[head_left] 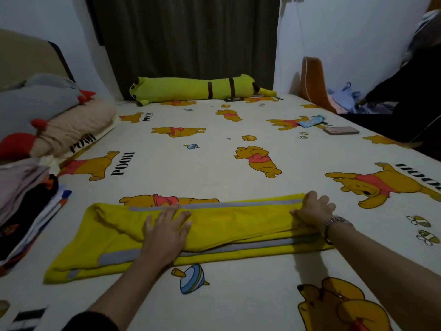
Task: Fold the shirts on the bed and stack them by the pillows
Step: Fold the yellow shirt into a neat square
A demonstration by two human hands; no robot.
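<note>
A yellow shirt [114, 237] with grey stripes lies folded into a long band across the near part of the bed [214, 158]. My left hand [165, 231] rests flat on its middle, fingers spread. At the band's right end my right hand [312, 211] curls its fingers over the far edge of the cloth; a watch sits on that wrist. A stack of folded shirts [26, 206] stands at the left edge, just in front of the pillows [69, 130].
A long green plush bolster [198, 88] lies along the far edge by the dark curtain. A phone [341, 130] and a small blue packet [310, 121] rest at the far right. A person in dark clothes [410, 96] sits beyond the bed's right side.
</note>
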